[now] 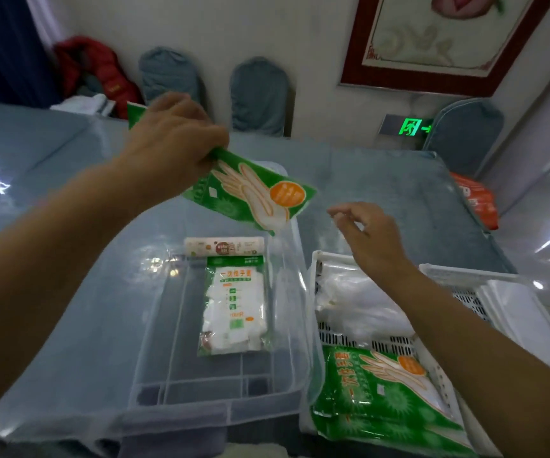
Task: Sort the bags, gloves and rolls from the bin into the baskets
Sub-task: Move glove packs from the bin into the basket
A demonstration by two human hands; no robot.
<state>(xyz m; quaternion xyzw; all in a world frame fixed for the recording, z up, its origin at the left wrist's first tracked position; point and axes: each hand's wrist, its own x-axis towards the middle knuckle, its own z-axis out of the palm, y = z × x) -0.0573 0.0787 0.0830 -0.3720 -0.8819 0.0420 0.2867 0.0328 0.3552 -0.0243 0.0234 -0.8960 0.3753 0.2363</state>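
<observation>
Blue-covered table (382, 180), left hand (174, 137) raised, fingers pinching green glove packet (260, 193) over clear bin (200, 408), right hand (372, 239) hovering, fingers loosely spread

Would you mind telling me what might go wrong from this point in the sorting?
The left hand grips the green glove pack by one end, so it may slip back into the clear bin. The nearest basket already holds piled green packs overhanging its front edge; another on top might slide off.

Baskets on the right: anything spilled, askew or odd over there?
Nothing spilled. The green glove packs in the near white basket sprawl over its front edge, slightly askew. Clear bags lie behind them.
</observation>
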